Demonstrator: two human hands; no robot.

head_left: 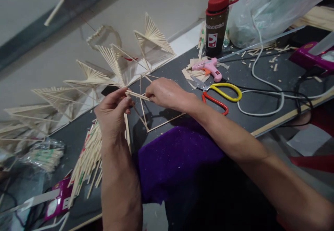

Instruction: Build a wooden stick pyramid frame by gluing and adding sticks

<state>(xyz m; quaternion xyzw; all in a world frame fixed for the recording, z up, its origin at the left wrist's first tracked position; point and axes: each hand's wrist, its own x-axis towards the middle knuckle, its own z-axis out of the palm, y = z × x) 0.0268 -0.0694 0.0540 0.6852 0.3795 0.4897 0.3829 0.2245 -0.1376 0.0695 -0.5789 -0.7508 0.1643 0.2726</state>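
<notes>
My left hand (114,109) pinches one end of thin wooden sticks (137,95), and my right hand (163,93) is closed on their other end. The sticks belong to, or lie over, a small open frame of wooden sticks (143,110) standing on the dark table; which of the two I cannot tell. Left of my left forearm lies a heap of loose chopsticks (87,158). To the right of my right hand are scissors (208,86) with one yellow and one red handle, and a pink glue gun (208,67).
Several fan-shaped stick structures (90,74) line the wall. A dark bottle with a red lid (217,25) stands behind the glue gun. A white cable (257,114) loops across the right side. Purple cloth (180,158) hangs over my lap. A bagged chopstick bundle (45,156) lies far left.
</notes>
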